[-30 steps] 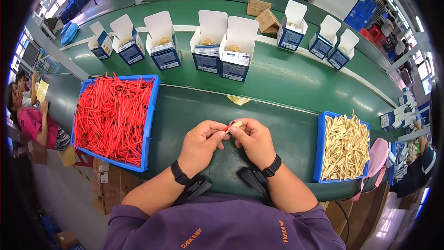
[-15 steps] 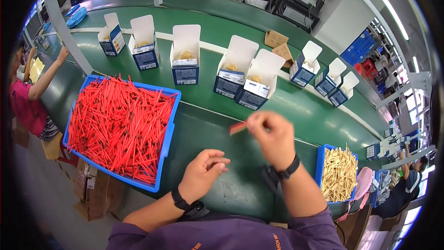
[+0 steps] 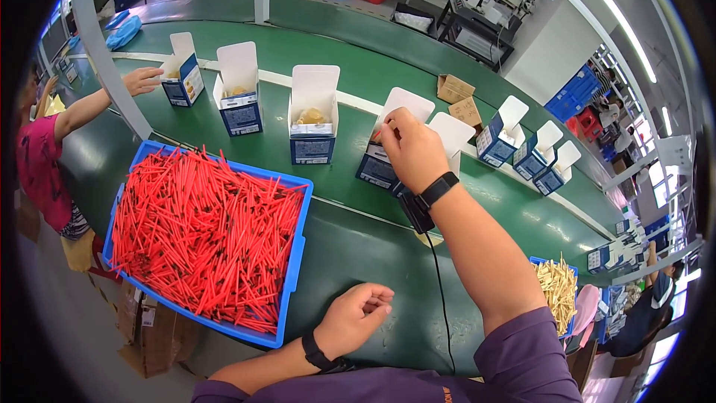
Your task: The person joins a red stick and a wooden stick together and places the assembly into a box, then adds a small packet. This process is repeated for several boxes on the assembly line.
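Note:
My right hand [image 3: 410, 151] is closed over an open blue-and-white carton [image 3: 375, 169], its fingers in a pinch at the carton's mouth. A bit of red at the fingertips looks like a slim red stick [image 3: 377, 135]; the rest is hidden by the hand. Low over the green bench, my left hand [image 3: 353, 318] rests loosely curled and holds nothing, thumb apart from the fingers. Beside it stands a blue tray [image 3: 297, 254] heaped with red sticks [image 3: 205, 231] with dark ends. At the right, partly behind my arm, sits a smaller bin of pale wooden pieces [image 3: 556, 287].
More open cartons stand along the green belt [image 3: 343, 201], such as one ahead [image 3: 313, 142] and one close right [image 3: 453, 134]. Brown cardboard pieces [image 3: 456, 97] lie behind. A black cable [image 3: 440, 291] hangs from my right wrist. At left, another person's hand [image 3: 142, 80] touches a carton.
My right hand has moved forward from above the bench to the carton, carrying the red stick and a tan piece. My view has shifted slightly. The person at left has reached a carton.

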`<state>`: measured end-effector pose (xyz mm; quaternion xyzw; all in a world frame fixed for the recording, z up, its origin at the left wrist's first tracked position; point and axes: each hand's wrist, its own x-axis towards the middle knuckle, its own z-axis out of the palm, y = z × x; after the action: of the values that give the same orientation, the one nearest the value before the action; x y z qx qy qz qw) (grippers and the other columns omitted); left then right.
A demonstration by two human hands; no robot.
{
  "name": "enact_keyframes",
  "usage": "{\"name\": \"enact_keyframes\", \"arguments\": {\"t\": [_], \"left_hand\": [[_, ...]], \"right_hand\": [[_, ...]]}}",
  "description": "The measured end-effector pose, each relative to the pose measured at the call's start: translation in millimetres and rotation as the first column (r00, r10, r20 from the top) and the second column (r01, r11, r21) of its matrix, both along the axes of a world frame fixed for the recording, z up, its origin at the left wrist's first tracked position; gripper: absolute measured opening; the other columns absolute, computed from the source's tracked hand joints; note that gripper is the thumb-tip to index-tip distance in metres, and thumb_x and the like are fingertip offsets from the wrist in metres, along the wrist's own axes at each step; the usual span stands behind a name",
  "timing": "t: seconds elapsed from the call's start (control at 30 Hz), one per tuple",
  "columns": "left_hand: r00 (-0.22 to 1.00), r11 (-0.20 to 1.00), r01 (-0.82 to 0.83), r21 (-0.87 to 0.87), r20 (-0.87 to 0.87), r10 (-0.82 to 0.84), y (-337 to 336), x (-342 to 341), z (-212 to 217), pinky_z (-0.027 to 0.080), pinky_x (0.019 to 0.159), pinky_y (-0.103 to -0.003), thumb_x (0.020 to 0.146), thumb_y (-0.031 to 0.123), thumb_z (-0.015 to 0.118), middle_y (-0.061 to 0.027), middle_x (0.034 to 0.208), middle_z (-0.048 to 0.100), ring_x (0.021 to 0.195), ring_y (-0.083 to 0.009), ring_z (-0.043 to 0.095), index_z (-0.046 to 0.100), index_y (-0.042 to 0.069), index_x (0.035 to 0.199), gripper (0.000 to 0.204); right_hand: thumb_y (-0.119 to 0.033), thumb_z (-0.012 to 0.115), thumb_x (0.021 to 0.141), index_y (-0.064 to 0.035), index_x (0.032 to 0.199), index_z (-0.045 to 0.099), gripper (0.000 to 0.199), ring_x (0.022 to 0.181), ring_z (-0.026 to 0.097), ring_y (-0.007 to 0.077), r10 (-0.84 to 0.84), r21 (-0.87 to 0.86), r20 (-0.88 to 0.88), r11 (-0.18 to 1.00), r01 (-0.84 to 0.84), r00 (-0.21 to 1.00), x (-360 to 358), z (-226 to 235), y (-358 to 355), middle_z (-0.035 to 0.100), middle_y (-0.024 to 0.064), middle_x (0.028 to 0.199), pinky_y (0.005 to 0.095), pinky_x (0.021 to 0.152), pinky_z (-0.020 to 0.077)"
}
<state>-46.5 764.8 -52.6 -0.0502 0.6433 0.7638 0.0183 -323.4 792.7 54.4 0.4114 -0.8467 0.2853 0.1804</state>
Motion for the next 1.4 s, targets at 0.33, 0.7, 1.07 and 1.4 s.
{"name": "enact_keyframes", "arguments": {"t": [0.33, 0.7, 1.07, 1.4], "left_hand": [[1.0, 0.998, 0.017, -0.056, 0.015, -0.016, -4, -1, 7, 0.055, 0.085, -0.026, 0.096, 0.003, 0.066, -0.0059, 0.11, 0.067, 0.098, -0.0107, 0.066, 0.064, 0.0, 0.116, 0.02], [0.998, 0.998, 0.046, -0.052, 0.041, -0.044, -6, 0, -1, 0.054, 0.087, -0.025, 0.096, -0.001, 0.065, -0.0061, 0.109, 0.067, 0.099, -0.0107, 0.066, 0.063, -0.001, 0.116, 0.02], [0.996, 0.998, 0.026, 0.051, 0.088, -0.03, -8, 0, -1, 0.053, 0.089, -0.026, 0.096, -0.005, 0.064, -0.008, 0.11, 0.068, 0.101, -0.0124, 0.066, 0.062, -0.001, 0.117, 0.021], [0.997, 0.995, 0.0, 0.102, 0.079, -0.008, -3, 3, 1, 0.054, 0.09, -0.027, 0.096, -0.006, 0.063, -0.009, 0.109, 0.068, 0.101, -0.0146, 0.067, 0.061, -0.001, 0.117, 0.022]], "right_hand": [[-0.021, 0.063, 0.097, -0.0065, 0.1, 0.06, 0.015, 0.073, 0.068, 0.039, 0.031, 0.081, -0.05, 0.996, -0.027, 0.998, -1, 4, -9, 0.071, 0.0163, 0.082, 0.0471, 0.066, 0.0547], [-0.023, 0.068, 0.092, -0.0093, 0.093, 0.065, 0.014, 0.068, 0.068, 0.0359, 0.136, 0.109, -0.12, 0.986, -0.123, 0.983, 34, -14, 17, 0.069, 0.0142, 0.075, 0.0475, 0.063, 0.0539], [-0.022, 0.069, 0.088, -0.0136, 0.085, 0.071, 0.009, 0.067, 0.069, 0.0309, 0.165, 0.2, -0.016, 0.967, -0.159, 0.986, 40, -9, 10, 0.068, 0.0107, 0.071, 0.0421, 0.065, 0.0532], [-0.016, 0.059, 0.087, -0.0125, 0.09, 0.075, 0.017, 0.088, 0.072, 0.0299, 0.165, 0.555, -0.019, 0.822, -0.127, 0.986, 42, -4, -30, 0.072, 0.0111, 0.088, 0.0444, 0.082, 0.0526]]}}
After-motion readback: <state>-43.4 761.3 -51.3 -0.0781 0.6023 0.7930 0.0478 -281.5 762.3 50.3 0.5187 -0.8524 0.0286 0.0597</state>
